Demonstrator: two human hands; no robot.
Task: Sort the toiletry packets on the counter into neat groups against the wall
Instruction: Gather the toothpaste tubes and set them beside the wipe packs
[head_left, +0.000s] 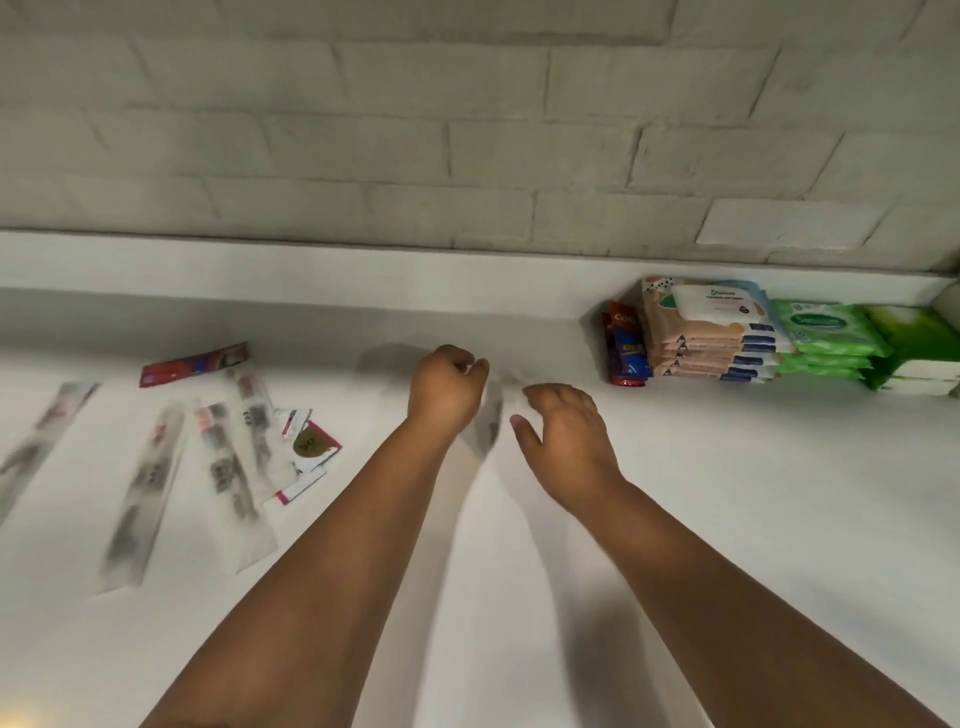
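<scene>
Now, with our left hand (448, 385) loosely curled and right hand (563, 427) spread, both empty, we should gather the scattered packets (235, 457) near the counter's (727, 493) left edge by kind.

A pale brick wall (467, 130) rises behind a white ledge (311, 270) along the counter's far edge.

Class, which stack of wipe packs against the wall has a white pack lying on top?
The peach-and-blue stack; the green stack beside it has only green packs.
</scene>
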